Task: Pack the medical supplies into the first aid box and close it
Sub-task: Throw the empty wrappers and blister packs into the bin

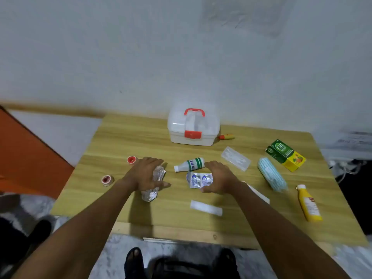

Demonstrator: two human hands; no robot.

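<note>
The white first aid box (193,127) with a red handle and red latch stands shut at the back of the wooden table (124,137). My left hand (146,174) lies over a silver foil pill strip (154,184), fingers curled around it. My right hand (220,177) rests on the table with thumb and fingers at the edge of a silver and blue blister pack (199,179). A small white bottle with green stripes (190,164) lies just behind my right hand.
Two red-cored tape rolls (131,159) (107,179) lie at the left. At the right are a clear packet (235,158), a blue mask roll (271,176), a green and yellow carton (285,155), a yellow bottle (309,203), and a white strip (206,207) near the front. A small red-yellow tube (226,136) sits beside the box.
</note>
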